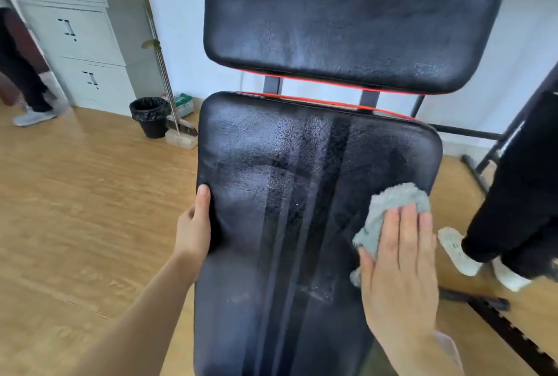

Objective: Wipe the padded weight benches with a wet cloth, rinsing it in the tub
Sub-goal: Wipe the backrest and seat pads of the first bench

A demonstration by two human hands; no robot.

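Wood floor, pale wall, grey cabinet, black bin

Grey cloth, black bench pad

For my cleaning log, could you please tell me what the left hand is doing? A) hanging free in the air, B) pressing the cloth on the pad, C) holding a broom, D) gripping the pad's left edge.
D: the left hand grips the edge of the pad, while the right hand presses the cloth.

We're seeing grey filing cabinet standing back-left, black bin beside broom leaning on wall, bystander's black trousers showing right.
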